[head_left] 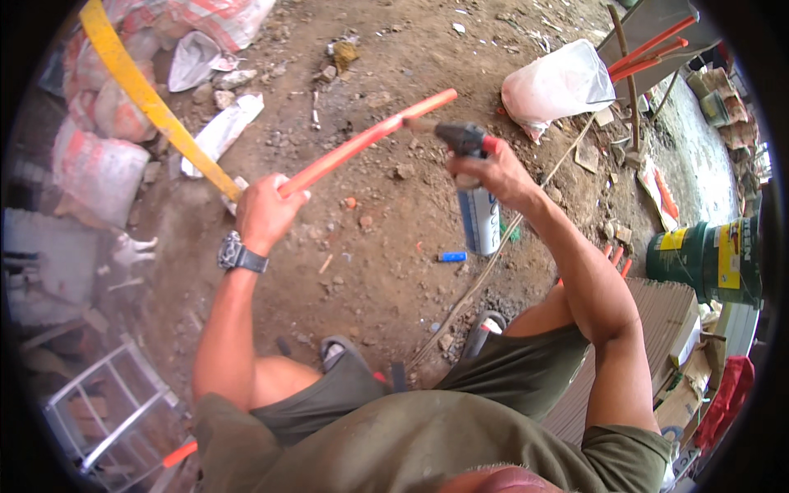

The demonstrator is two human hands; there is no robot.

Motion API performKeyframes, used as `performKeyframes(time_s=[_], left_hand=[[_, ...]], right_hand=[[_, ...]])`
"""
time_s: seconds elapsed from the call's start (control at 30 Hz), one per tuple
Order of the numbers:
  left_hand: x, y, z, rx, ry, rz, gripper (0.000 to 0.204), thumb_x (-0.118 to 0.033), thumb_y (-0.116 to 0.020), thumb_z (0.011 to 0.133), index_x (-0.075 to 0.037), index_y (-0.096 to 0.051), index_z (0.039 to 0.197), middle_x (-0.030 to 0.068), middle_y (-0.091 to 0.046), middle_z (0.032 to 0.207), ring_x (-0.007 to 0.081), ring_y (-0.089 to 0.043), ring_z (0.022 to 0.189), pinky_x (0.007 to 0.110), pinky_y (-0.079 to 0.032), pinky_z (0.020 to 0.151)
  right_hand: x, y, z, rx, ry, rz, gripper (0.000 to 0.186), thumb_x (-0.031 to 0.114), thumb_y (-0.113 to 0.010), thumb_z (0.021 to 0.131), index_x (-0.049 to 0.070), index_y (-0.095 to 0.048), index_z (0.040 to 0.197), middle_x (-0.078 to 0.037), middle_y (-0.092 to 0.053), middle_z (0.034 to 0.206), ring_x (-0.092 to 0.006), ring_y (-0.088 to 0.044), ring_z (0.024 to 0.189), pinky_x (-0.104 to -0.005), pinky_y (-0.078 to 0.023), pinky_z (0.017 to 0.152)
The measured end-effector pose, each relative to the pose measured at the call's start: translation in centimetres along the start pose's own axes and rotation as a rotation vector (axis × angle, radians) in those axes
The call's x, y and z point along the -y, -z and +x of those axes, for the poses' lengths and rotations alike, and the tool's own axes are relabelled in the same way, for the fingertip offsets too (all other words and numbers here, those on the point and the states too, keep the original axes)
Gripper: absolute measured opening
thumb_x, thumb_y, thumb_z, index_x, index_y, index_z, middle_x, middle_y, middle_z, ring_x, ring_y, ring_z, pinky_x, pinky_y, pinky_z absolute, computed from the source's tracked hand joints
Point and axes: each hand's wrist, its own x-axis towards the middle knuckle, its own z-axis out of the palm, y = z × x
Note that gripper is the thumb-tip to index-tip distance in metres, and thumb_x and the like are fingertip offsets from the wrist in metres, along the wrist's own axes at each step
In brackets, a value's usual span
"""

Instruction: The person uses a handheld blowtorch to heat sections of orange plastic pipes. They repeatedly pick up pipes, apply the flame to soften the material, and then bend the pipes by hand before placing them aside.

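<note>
My left hand (267, 212) is closed round the lower end of an orange plastic pipe (362, 146), which slants up to the right over the dirt. A watch sits on that wrist. In my right hand (497, 172) is a gas torch (462, 138), a black burner head with a red part on top of a white and blue canister (478, 220). The torch's nozzle points left at the pipe, at or very near its upper part. No flame can be made out. Below the canister a small blue cylinder (452, 257) lies on the ground.
A yellow bar (156, 107) runs past red-and-white sacks (99, 168) at the left. Toward the upper right lies a white bucket (559, 86) near orange pipes. Green buckets (707, 259) stand at right beside stacked sheets (633, 345). A metal frame (115, 411) occupies the lower left.
</note>
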Motion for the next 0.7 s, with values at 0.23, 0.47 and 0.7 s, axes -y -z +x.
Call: performKeyframes(time_s=[0.23, 0.47, 0.7], left_hand=[[1.7, -0.2, 0.4, 0.016, -0.01, -0.081, 0.036, -0.038, -0.078, 0.082, -0.004, -0.074, 0.093, 0.0205, -0.072, 0.08, 0.0385, -0.071, 0.077, 0.045, -0.053, 0.068], [1.2, -0.2, 0.6, 0.095, -0.007, -0.168, 0.037, -0.038, -0.079, 0.082, -0.002, -0.074, 0.09, 0.0161, -0.068, 0.071, 0.0256, -0.067, 0.066, 0.04, -0.05, 0.064], [1.9, 0.6, 0.8, 0.15, 0.009, -0.233, 0.035, -0.036, -0.08, 0.081, -0.002, -0.073, 0.087, 0.0084, -0.064, 0.066, 0.0138, -0.059, 0.063, 0.036, -0.047, 0.061]], right_hand=[[0.0, -0.1, -0.4, 0.071, -0.045, -0.105, 0.03, 0.022, -0.077, 0.083, 0.007, -0.069, 0.107, 0.004, -0.064, 0.09, -0.0091, -0.058, 0.088, -0.0277, -0.046, 0.084], [-0.3, 0.8, 0.4, -0.123, -0.08, -0.047, 0.028, 0.023, -0.076, 0.083, 0.007, -0.066, 0.103, 0.003, -0.063, 0.088, -0.0071, -0.056, 0.08, -0.0251, -0.046, 0.075], [0.7, -1.3, -0.7, 0.081, 0.08, -0.036, 0.032, 0.02, -0.076, 0.084, 0.006, -0.069, 0.112, 0.003, -0.062, 0.086, -0.0076, -0.055, 0.081, -0.0286, -0.046, 0.074]])
